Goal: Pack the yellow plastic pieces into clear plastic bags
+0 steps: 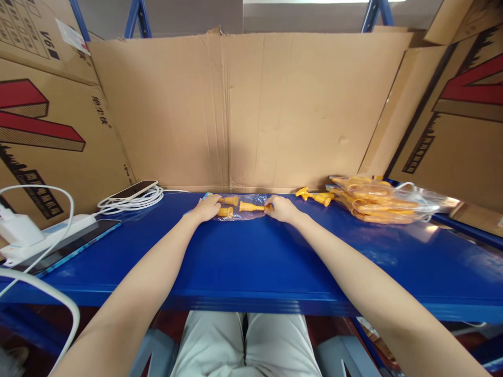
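A clear plastic bag [260, 200] lies flat on the blue shelf top between my hands, with several yellow-orange plastic pieces in or on it. My left hand [207, 207] is closed over the bag's left end, beside two flared yellow pieces [225, 212]; its fingertips are partly hidden. My right hand [282, 209] pinches the thin end of a yellow trumpet-shaped piece [248, 207], whose wide end points left. Whether this piece is inside the bag or on top of it, I cannot tell.
Right of my hands lie a loose yellow piece [314, 196] and a pile of bagged yellow parts [377, 201]. Leftward are a phone [74, 243], a white power strip [51, 235] and a coiled white cable [135, 201]. Cardboard [314, 110] walls the back and sides.
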`<state>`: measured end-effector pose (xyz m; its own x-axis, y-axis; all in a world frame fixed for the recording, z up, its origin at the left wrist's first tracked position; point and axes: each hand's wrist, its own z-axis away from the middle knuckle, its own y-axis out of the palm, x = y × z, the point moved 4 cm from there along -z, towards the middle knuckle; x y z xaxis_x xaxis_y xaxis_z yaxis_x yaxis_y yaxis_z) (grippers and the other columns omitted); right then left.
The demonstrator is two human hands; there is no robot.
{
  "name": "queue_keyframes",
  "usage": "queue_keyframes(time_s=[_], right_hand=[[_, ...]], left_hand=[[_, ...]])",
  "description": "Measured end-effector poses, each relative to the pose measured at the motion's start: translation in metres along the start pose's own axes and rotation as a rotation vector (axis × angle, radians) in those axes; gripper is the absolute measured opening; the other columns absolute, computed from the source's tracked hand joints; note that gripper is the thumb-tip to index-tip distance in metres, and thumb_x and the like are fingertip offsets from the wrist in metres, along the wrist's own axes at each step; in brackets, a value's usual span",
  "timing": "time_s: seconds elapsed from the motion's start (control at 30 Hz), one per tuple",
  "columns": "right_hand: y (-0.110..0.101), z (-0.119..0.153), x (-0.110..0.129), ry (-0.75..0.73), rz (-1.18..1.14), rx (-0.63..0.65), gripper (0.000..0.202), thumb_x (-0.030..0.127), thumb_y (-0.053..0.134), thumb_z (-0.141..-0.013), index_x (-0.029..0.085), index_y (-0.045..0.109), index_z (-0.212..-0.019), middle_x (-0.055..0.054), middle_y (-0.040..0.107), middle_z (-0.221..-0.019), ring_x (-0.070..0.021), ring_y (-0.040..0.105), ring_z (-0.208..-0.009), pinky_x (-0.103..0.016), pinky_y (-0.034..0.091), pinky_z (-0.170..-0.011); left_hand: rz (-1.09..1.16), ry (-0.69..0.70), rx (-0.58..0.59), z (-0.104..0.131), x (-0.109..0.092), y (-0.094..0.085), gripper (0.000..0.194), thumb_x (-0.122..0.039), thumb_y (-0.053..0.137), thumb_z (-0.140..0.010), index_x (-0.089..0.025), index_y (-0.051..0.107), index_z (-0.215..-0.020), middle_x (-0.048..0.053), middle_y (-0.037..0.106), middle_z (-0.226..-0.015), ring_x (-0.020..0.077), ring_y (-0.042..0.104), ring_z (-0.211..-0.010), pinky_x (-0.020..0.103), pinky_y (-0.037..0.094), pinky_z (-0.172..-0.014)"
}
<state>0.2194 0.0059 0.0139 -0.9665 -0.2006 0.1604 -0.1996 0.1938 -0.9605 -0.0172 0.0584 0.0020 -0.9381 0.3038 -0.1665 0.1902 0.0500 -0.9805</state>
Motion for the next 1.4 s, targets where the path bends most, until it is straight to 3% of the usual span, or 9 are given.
queue_keyframes(time_s=[0.1, 0.27, 0.4, 0.57, 0.93, 1.0, 1.1, 1.2, 1.4], right_hand=[[0.003, -0.003, 0.0, -0.08, -0.061, -0.006, 0.026, 0.018, 0.057, -0.079, 0.017, 0.066, -0.103, -0.009, 0.063, -0.116, -0.0197, 0.058, -0.108, -0.026, 0.042, -0.091], [0.007, -0.004, 0.0, -0.107, -0.076, 0.016, 0.025, 0.018, 0.057, -0.078, 0.02, 0.069, -0.099, -0.006, 0.068, -0.107, -0.0203, 0.062, -0.101, -0.024, 0.046, -0.082], [0.002, -0.002, 0.0, -0.045, 0.027, 0.02, 0.02, 0.022, 0.055, -0.079, 0.021, 0.07, -0.092, -0.007, 0.071, -0.096, -0.0222, 0.065, -0.092, -0.026, 0.047, -0.074], [-0.002, -0.001, 0.001, -0.007, 0.12, -0.017, 0.023, 0.024, 0.053, -0.079, 0.02, 0.068, -0.096, -0.009, 0.068, -0.104, -0.0259, 0.063, -0.098, -0.031, 0.046, -0.077], [-0.01, 0.01, 0.021, -0.014, 0.185, -0.018, 0.026, 0.02, 0.051, -0.081, 0.017, 0.069, -0.099, -0.014, 0.067, -0.105, -0.0275, 0.063, -0.098, -0.032, 0.046, -0.079], [-0.01, 0.012, 0.025, -0.025, 0.187, -0.025, 0.027, 0.021, 0.05, -0.083, 0.017, 0.069, -0.101, -0.014, 0.066, -0.107, -0.028, 0.062, -0.099, -0.032, 0.046, -0.079], [-0.009, 0.012, 0.027, -0.027, 0.162, -0.051, 0.028, 0.022, 0.05, -0.084, 0.019, 0.069, -0.104, -0.012, 0.066, -0.11, -0.0274, 0.062, -0.1, -0.032, 0.046, -0.079], [-0.006, 0.011, 0.024, -0.02, 0.13, -0.086, 0.028, 0.023, 0.051, -0.084, 0.022, 0.069, -0.105, -0.009, 0.066, -0.11, -0.0257, 0.063, -0.099, -0.031, 0.047, -0.079], [0.001, 0.003, 0.016, -0.037, -0.023, -0.17, 0.025, 0.026, 0.053, -0.084, 0.021, 0.069, -0.103, -0.006, 0.067, -0.111, -0.0229, 0.063, -0.099, -0.03, 0.047, -0.081]], left_hand=[[0.007, 0.024, 0.042, -0.002, -0.001, 0.005, 0.058, -0.038, 0.013, -0.09, -0.02, 0.033, -0.142, 0.004, 0.024, -0.152, 0.021, 0.017, -0.141, 0.049, 0.011, -0.112], [-0.012, 0.132, 0.045, -0.008, -0.003, 0.008, 0.06, -0.038, 0.02, -0.087, -0.016, 0.036, -0.14, 0.005, 0.028, -0.151, 0.0183, 0.022, -0.139, 0.033, 0.016, -0.113], [-0.033, 0.148, 0.021, -0.011, -0.007, 0.009, 0.062, -0.039, 0.025, -0.083, -0.013, 0.038, -0.139, 0.009, 0.035, -0.147, 0.0225, 0.027, -0.136, 0.035, 0.019, -0.111], [-0.026, 0.202, -0.007, -0.011, -0.012, 0.009, 0.054, -0.037, 0.027, -0.082, -0.017, 0.053, -0.125, 0.009, 0.049, -0.13, 0.0228, 0.039, -0.124, 0.034, 0.025, -0.107], [0.047, 0.278, -0.03, -0.008, -0.015, 0.009, 0.045, -0.033, 0.023, -0.086, -0.019, 0.057, -0.113, 0.008, 0.053, -0.12, 0.019, 0.041, -0.12, 0.033, 0.026, -0.106], [0.062, 0.241, -0.069, -0.009, -0.013, 0.009, 0.047, -0.031, 0.021, -0.088, -0.018, 0.052, -0.12, 0.008, 0.051, -0.125, 0.0189, 0.039, -0.123, 0.033, 0.025, -0.107], [0.144, 0.059, -0.155, -0.011, -0.006, 0.007, 0.049, -0.031, 0.02, -0.089, -0.015, 0.044, -0.129, 0.012, 0.043, -0.137, 0.0225, 0.034, -0.13, 0.037, 0.023, -0.107], [0.315, -0.083, -0.159, -0.011, -0.001, 0.007, 0.048, -0.032, 0.022, -0.09, -0.012, 0.042, -0.129, 0.014, 0.043, -0.139, 0.0242, 0.034, -0.132, 0.036, 0.027, -0.105], [0.531, -0.123, -0.11, -0.009, 0.002, 0.008, 0.047, -0.036, 0.021, -0.092, -0.013, 0.043, -0.126, 0.014, 0.049, -0.135, 0.0238, 0.044, -0.125, 0.035, 0.032, -0.101]])
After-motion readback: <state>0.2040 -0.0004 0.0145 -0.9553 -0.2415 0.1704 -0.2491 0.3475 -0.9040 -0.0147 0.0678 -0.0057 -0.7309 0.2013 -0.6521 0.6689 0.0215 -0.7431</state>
